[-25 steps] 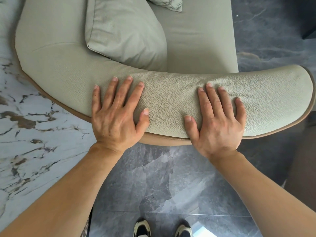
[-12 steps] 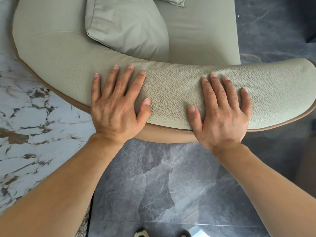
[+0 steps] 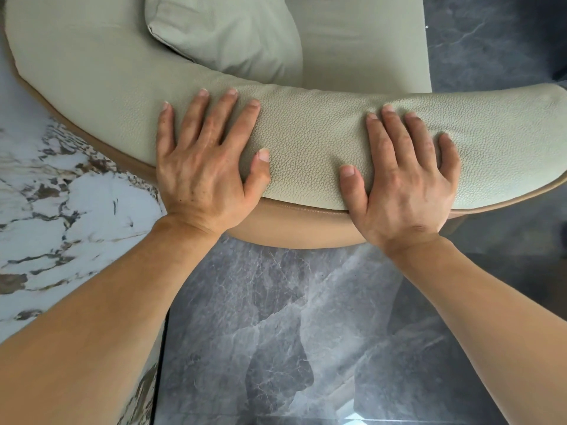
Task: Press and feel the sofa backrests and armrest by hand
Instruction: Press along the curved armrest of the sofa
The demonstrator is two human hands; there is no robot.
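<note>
Below, in the head view, the curved sage-green leather backrest [image 3: 306, 142] runs left to right under both hands. Left hand [image 3: 202, 167] lies flat, fingers spread wide, palm at its near edge by the tan trim [image 3: 291, 222]. Right hand [image 3: 402, 182] lies apart from it, fingers splayed and dented into the padding. A loose cushion [image 3: 227, 32] sits beyond, on the seat [image 3: 362, 41].

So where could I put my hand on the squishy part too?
Between the left hand and right hand the backrest is bare. More room lies right of the right hand and left of the left hand. The cushion crowds the seat.
</note>
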